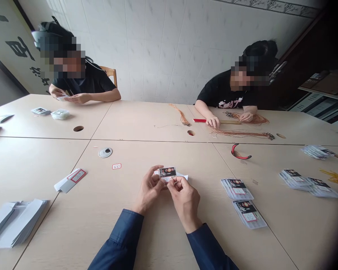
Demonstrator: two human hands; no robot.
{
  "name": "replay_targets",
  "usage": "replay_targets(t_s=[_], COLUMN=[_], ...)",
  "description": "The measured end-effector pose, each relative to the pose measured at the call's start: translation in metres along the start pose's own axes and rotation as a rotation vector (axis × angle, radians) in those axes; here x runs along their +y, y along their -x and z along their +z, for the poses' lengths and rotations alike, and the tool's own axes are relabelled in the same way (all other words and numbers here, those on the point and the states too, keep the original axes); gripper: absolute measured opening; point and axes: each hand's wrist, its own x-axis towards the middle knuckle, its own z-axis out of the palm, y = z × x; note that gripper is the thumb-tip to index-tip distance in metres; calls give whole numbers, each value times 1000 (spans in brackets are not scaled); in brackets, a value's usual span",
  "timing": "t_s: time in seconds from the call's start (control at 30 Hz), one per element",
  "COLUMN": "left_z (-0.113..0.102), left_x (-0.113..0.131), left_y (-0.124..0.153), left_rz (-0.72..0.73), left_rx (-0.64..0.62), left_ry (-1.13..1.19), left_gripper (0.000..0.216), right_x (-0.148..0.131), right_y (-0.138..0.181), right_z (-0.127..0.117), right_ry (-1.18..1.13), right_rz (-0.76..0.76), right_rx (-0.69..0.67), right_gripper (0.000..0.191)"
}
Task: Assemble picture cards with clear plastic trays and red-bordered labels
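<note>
Between my two hands, above the middle of the table, is a small packet with a black printed card [168, 172]. My left hand [150, 187] grips its left side, thumb in front and forefinger along the top. The fingers of my right hand [184, 198] are pinched together at the packet's lower right, over a pale label area; the fingertips cover the exact contact. A white paper sheet [183, 176] shows behind the packet. To the right of my hands lie stacked packets with black cards and red-framed labels [243, 215].
White paper strips [19, 221] are piled at left, near a red-framed label sheet [79, 175]. More packets [295, 180] and yellow ties [336, 177] lie at right. Red-handled pliers [239, 153] rest ahead. Across the table, one person handles cards and another handles brown cords [242, 133].
</note>
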Motion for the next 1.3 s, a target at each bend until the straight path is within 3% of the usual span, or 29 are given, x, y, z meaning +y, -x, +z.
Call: replay_targets(t_s=[0.43, 1.0, 1.3], left_z=[1, 2, 3], left_x=[3, 6, 8], left_y=[0, 1, 1], left_rz=[-16, -23, -20], left_rx=[5, 41, 17], left_ry=[-10, -72, -43], left_gripper=[52, 48, 46], right_x=[-2, -3, -4], right_y=[-1, -2, 0], right_z=[-1, -7, -5], right_ry=[5, -109, -96], right_rz=[79, 65, 16], right_rx=[-40, -4, -99], right_gripper=[25, 32, 31])
